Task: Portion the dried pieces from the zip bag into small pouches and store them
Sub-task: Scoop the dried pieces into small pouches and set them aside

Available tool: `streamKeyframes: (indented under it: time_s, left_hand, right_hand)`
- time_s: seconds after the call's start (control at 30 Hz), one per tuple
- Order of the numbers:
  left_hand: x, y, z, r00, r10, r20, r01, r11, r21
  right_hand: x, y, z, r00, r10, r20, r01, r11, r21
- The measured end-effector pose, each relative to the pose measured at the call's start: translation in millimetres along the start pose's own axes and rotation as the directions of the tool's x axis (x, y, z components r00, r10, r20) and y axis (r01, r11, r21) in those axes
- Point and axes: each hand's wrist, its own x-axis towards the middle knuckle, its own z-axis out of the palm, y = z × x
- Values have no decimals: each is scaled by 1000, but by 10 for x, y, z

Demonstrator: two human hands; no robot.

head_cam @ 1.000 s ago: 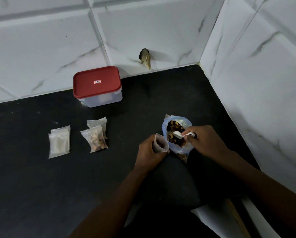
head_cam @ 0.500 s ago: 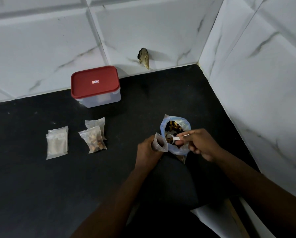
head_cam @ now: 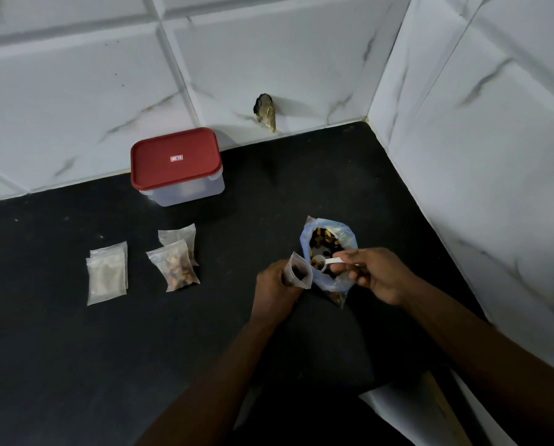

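An open blue-rimmed zip bag of brown dried pieces stands on the black counter, right of centre. My left hand holds a small clear pouch upright, mouth open, with a few dark pieces inside, just left of the bag. My right hand pinches the handle of a small white scoop; its bowl, holding pieces, hovers over the bag's front rim beside the pouch mouth. Two filled pouches lie overlapping to the left.
A clear storage box with a red lid stands against the back wall. A small stack of empty clear pouches lies at far left. White tiled walls close the back and right. A chipped hole marks the back tile.
My right hand has drawn the scoop out of the zip bag and toward the pouch mouth. The left hand keeps the pouch in about the same spot.
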Motion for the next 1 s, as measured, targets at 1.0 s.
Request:
streamKeyframes:
  time_s: [1.0]
  left_hand:
    - [-129, 88, -195, 994, 111, 7, -107, 978, -181]
  right_hand:
    - [-465, 86, 250, 953, -255, 163, 275, 954, -115]
